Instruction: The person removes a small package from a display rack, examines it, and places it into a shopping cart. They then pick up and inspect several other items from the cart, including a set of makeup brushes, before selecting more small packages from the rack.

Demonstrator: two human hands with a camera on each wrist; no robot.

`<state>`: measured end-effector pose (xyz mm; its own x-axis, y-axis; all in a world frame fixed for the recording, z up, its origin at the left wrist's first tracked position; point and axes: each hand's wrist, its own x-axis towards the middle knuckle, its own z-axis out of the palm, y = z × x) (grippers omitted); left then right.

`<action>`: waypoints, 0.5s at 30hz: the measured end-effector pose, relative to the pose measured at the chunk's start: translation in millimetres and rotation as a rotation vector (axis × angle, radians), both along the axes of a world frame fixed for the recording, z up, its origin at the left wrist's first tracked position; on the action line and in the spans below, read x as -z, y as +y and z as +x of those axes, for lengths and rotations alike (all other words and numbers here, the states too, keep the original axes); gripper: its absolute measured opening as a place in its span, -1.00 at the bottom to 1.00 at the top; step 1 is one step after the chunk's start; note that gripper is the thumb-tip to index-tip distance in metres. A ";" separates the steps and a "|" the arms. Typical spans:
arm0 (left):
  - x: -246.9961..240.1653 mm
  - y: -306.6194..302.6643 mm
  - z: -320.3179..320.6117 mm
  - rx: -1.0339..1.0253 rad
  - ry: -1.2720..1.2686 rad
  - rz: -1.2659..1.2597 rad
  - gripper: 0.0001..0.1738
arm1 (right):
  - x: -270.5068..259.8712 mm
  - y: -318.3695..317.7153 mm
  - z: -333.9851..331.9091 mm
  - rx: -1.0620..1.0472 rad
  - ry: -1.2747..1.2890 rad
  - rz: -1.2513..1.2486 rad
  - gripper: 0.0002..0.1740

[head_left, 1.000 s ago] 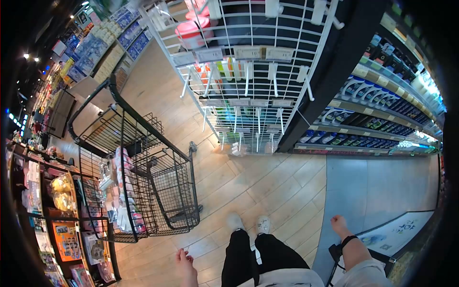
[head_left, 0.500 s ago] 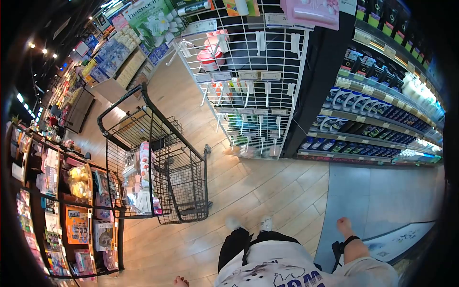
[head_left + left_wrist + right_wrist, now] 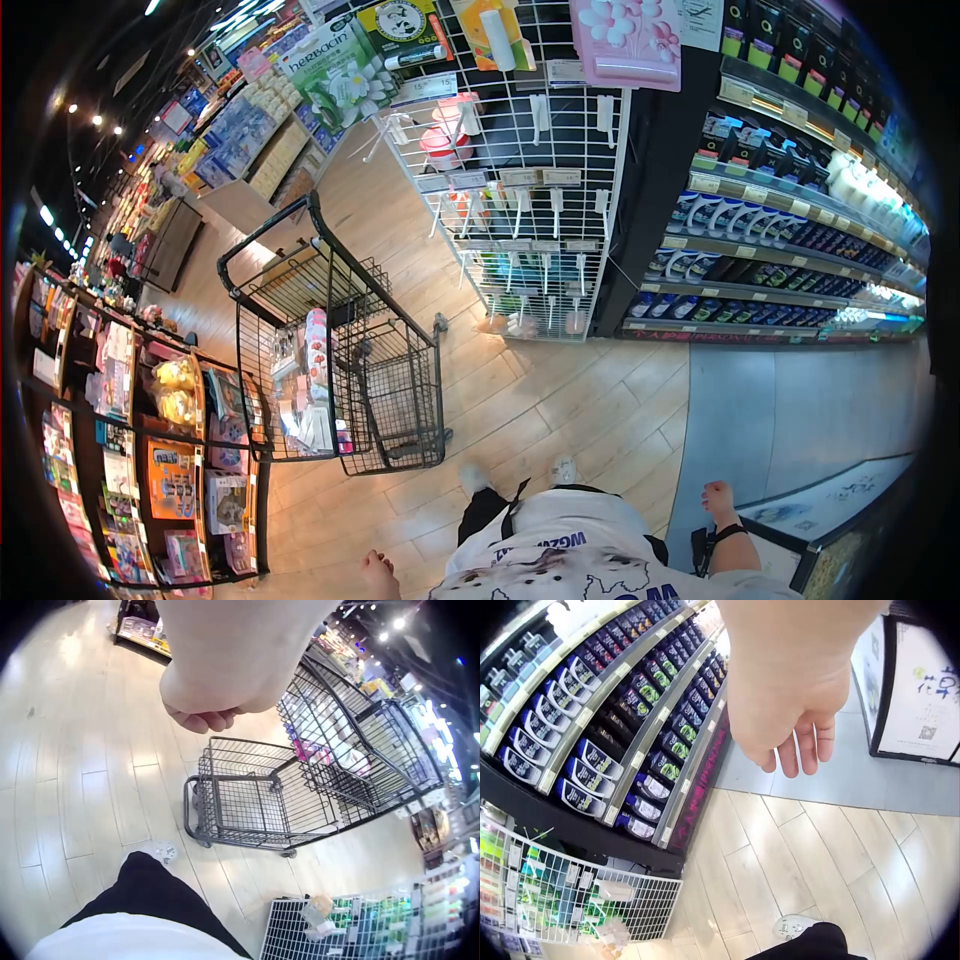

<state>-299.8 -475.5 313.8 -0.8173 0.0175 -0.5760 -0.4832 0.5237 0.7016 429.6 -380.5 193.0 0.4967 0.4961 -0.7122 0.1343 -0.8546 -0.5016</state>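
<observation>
My left hand (image 3: 379,575) hangs at my side with its fingers loosely curled and holds nothing. In the left wrist view this hand (image 3: 221,694) overlaps the floor beside a black wire shopping cart (image 3: 247,799). The cart (image 3: 395,400) stands ahead on the left, with several packaged goods (image 3: 302,400) in its basket. On the other side my right hand (image 3: 717,497) hangs free over the grey floor, touching nothing. Its relaxed fingers (image 3: 806,750) point downward in the right wrist view.
A white wire rack (image 3: 540,215) with hanging packages stands straight ahead. To its right run shelves of dark bottles (image 3: 745,217). Low toy shelves (image 3: 150,450) line the left. A white-panelled display stand (image 3: 850,500) is near my right arm.
The head view has tilted up and turned left, bringing the rack's upper packages into sight and shifting the cart rightward in the picture. Both hands stay low and hold nothing.
</observation>
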 end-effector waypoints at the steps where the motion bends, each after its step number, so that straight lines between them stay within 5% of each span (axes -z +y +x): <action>1: 5.2 9.5 -10.2 0.007 0.009 0.036 -0.86 | -2.9 -7.9 -2.4 0.043 0.013 0.014 -0.81; 15: -39.9 140.4 -138.6 0.124 0.122 0.302 -0.85 | -53.1 -102.5 -141.1 0.429 0.047 0.066 -0.81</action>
<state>-438.4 -335.1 353.7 -0.8607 0.2759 -0.4278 -0.3320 0.3328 0.8826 288.4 -482.9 246.1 0.6352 0.2969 -0.7130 -0.2505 -0.7941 -0.5538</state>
